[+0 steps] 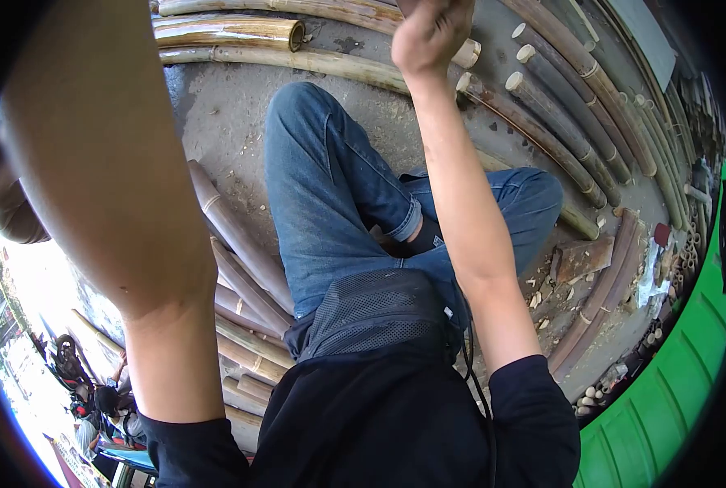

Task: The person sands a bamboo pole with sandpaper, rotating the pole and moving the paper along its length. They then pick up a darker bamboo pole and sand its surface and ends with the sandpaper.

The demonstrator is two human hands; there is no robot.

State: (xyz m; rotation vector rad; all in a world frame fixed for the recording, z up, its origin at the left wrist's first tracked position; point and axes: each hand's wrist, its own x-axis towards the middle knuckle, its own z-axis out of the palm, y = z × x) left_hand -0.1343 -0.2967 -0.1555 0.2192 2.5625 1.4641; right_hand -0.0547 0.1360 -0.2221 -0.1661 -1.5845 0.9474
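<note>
My left forearm (111,179) rises large and close along the left side, and its hand is beyond the top edge, out of view. At the top centre, my right hand (432,37) is curled closed and cut off by the frame edge. Something dark shows at its fingers, too little of it to name. Below and beside that hand lie bamboo poles, among them a glossy wet-looking bamboo pole (224,32) at the upper left and a brown bamboo pole (534,130) at the right.
I sit cross-legged in jeans (322,195) on a concrete floor (224,122). Dark bamboo poles (245,228) lie left of my legs. Wood chips (542,313) and a flat wood block (582,260) are at the right, near a green corrugated panel (664,398). People (106,415) are at the lower left.
</note>
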